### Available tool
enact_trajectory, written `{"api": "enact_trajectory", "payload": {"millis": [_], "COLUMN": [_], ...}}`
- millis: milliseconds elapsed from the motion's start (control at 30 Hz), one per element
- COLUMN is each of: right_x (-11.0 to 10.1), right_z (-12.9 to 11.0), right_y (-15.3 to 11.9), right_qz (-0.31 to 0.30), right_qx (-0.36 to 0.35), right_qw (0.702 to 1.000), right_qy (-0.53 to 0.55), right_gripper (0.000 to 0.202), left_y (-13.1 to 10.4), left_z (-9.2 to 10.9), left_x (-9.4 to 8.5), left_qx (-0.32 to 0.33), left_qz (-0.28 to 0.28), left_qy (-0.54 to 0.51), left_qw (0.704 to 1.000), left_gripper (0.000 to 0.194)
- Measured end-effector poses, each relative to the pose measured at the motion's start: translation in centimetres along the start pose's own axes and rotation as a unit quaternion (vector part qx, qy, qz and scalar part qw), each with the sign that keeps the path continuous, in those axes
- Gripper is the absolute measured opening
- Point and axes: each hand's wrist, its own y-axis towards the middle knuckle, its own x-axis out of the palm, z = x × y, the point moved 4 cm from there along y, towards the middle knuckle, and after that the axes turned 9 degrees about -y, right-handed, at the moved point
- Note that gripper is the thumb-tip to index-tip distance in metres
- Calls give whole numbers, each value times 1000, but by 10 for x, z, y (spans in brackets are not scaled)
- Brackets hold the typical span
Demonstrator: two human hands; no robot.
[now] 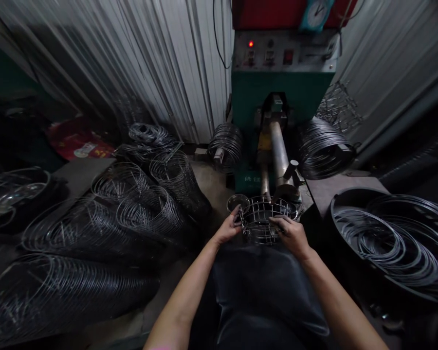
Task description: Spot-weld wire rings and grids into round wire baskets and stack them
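Between my hands is a round wire basket (260, 210), held level in front of the green machine (277, 82). My left hand (230, 227) grips the basket's left side, thumb and fingers closed on the wires. On the right, my right hand (290, 234) has its fingers closed at the near right part of the basket; whether they also pinch a separate wire is too dark to tell. The machine's metal arm (279, 150) reaches down to just behind the basket, its end close to the far rim.
Stacks of wire baskets (146, 209) stand on the left. Wire ring coils (224, 143) hang left of the machine arm, with another ring bundle (324, 148) on the right. A black tub (337, 201) holding loose wire rings stands at right. A red lamp (251, 43) glows on the panel.
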Motion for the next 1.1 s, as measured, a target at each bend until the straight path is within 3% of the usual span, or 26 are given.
{"api": "enact_trajectory", "payload": {"millis": [400, 667, 900, 1100], "right_x": [2, -11, -3, -1], "right_z": [11, 22, 31, 35], "right_y": [17, -4, 13, 21], "right_qz": [-4, 77, 82, 93], "right_qx": [4, 125, 128, 151], "right_qw": [1000, 989, 987, 982], "right_qy": [-9, 29, 46, 62], "right_gripper": [37, 15, 15, 17], "left_y": [14, 15, 24, 34], "left_z": [1, 2, 19, 19], "left_x": [-1, 0, 2, 0], "left_qx": [17, 17, 37, 31], "left_qz": [23, 38, 40, 49], "left_qy": [0, 2, 13, 9], "left_qw": [1000, 999, 998, 998], "left_gripper": [90, 93, 91, 92]}}
